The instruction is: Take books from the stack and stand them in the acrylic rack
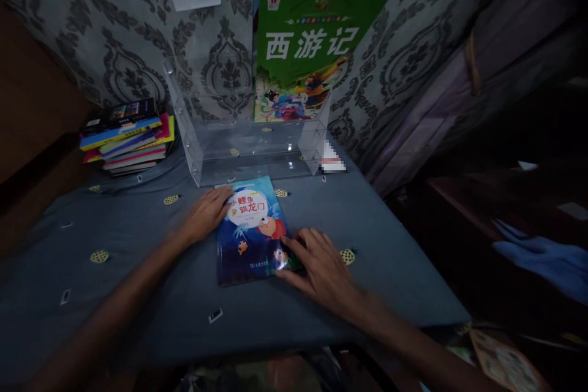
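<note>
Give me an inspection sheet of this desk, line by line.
Surface: grey-blue cloth with small prints.
Job's things: blue picture book flat, cover up, before a clear stand holding a green book upright.
Clutter: stack of books, back left.
Hands: left hand on the blue book's top left edge, right hand on its lower right corner.
Cables: nothing seen.
Surroundings: patterned wallpaper; dark at right.

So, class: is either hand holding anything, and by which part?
Nothing is gripped: the blue book lies flat, the left hand resting on its top-left edge, the right hand on its bottom-right corner.
</note>
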{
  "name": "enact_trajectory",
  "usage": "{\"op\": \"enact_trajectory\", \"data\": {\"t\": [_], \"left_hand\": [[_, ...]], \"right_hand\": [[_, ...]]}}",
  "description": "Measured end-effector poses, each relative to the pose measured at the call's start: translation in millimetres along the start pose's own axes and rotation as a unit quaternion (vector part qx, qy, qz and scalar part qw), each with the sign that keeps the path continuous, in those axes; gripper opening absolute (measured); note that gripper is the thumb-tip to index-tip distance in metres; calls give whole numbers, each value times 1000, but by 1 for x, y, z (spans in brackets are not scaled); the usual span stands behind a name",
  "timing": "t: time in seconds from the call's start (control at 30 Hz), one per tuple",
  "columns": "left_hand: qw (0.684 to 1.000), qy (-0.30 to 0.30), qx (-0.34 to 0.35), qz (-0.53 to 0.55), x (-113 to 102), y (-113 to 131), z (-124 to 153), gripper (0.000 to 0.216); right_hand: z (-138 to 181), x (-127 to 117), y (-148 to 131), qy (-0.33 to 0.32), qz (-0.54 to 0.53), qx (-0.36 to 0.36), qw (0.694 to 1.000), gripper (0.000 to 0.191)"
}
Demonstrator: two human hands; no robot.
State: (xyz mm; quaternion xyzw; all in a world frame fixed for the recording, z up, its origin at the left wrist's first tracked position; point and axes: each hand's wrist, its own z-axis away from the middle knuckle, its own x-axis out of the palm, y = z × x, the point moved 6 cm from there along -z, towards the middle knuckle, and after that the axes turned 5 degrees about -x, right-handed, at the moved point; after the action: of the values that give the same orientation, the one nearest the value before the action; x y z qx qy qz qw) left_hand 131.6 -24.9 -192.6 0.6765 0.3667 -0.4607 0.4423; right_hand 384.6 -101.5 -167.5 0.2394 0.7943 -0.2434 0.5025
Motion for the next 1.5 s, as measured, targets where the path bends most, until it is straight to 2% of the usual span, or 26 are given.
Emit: {"op": "enact_trajectory", "data": {"t": [0.1,0.17,0.27,0.37,0.47,0.67,0.97,1.03,1.13,1.23,1.33,1.4,1.5], "left_hand": [[999,24,-16,24,-6,-10,11,45],[999,39,-17,34,-5,-11,12,44],[998,53,-8,40,-2,-10,11,43],[997,63,-7,42,1,-12,11,44],[997,62,-17,35,3,-14,12,44],[998,41,-26,30,1,-12,11,45],[999,11,-45,-14,0,-5,10,45],[999,-5,-38,-36,2,7,11,45],[998,-33,11,-45,10,42,18,47],[992,-69,105,-23,20,91,34,54],[972,-110,206,10,28,135,50,59],[959,-130,249,26,31,153,54,61],[948,-139,284,34,33,166,54,61]], "right_hand": [[-32,0,-4,-21,-44,-27,998,41],[-62,10,-8,-31,-66,-55,996,44],[-106,39,-11,-56,-85,-95,990,52],[-133,69,3,-93,-77,-76,990,56],[-135,81,28,-98,-75,-58,991,60],[-111,78,73,-71,-102,-11,992,55],[-109,74,71,-66,-92,19,993,52],[-109,73,70,-67,-90,18,994,52],[-109,73,70,-72,-88,20,993,52],[-110,74,71,-72,-89,26,993,51],[-110,74,70,-75,-93,27,992,52],[-110,72,69,-77,-96,29,992,52],[-110,70,68,-80,-96,37,991,51]]}}
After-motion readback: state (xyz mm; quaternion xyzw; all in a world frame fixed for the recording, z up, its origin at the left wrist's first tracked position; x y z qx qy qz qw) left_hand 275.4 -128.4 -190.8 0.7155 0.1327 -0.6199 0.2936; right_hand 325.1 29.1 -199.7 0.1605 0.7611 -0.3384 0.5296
